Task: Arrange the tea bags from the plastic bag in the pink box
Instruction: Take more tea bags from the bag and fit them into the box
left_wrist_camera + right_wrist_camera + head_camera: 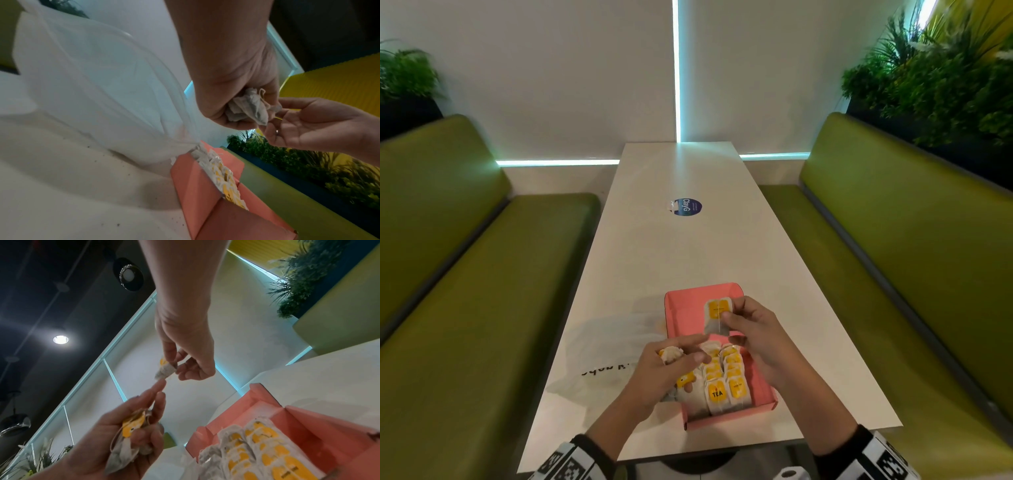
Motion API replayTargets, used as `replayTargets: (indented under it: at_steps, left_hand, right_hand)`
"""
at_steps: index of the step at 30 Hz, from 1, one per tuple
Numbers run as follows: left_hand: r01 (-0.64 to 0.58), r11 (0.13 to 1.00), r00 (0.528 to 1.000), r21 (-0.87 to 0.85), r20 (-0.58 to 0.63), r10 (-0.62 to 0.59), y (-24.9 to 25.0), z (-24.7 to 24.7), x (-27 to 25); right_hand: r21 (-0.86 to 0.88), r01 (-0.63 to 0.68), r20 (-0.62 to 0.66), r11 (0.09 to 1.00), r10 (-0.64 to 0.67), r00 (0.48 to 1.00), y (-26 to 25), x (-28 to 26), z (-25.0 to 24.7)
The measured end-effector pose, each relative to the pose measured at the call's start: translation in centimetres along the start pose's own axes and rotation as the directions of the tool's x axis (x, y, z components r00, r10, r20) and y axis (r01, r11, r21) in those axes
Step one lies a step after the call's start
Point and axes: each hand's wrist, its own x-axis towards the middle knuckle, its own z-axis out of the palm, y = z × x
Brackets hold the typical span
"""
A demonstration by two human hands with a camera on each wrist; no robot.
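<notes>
Right hand [751,329] pinches 1 yellow-tagged tea bag [717,317] over pink box [681,310]; left hand [671,368] clenches several bags [670,353]. Nearest tag reads "TEA". Crinkled plastic bag [606,346] at box's 9 o'clock.

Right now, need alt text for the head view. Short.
Seen from above, a right hand pinches a single tea bag over a pink box half filled with yellow-tagged tea bags, while the left hand grips a small bunch. A plastic bag lies left of the box on a white table.

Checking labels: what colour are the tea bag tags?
Yellow tags on the tea bags; head view shows it best.
</notes>
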Motion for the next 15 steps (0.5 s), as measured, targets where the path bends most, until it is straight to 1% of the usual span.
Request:
replayTargets:
  at_steps: [1, 3, 8, 13, 15]
  left_hand:
    - [-0.013, 0.999, 0.999, -0.043, -0.049, 0.010, -0.2, -0.3, 0.1]
    - [-0.042, 0.997, 0.993, -0.063, -0.112, 0.035, -0.4, -0.6, 0.4]
    - [-0.072, 0.997, 0.993, -0.035, -0.098, 0.068, 0.5, 0.1, 0.9]
    - [-0.077, 0.995, 0.990, 0.058, -0.111, 0.083, 0.6, 0.9, 1.3]
    - [-0.076, 0.992, 0.988, 0.102, -0.125, 0.089, 0.3, 1.1, 1.3]
  right_hand:
    - [-0.002, 0.010, -0.004, 1.000, -0.010, 1.000, -0.2, 0.0, -0.1]
    - [-0.022, 0.030, 0.000, 0.999, -0.030, 1.000, -0.4, -0.1, -0.3]
    - [-0.071, 0.069, 0.044, 0.995, -0.066, 0.997, -0.2, -0.3, 0.0]
    - [-0.128, 0.067, 0.058, 0.989, -0.060, 0.996, 0.3, -0.3, 0.4]
    - [-0.180, 0.098, 0.060, 0.979, -0.089, 0.994, 0.3, -0.4, 0.2]
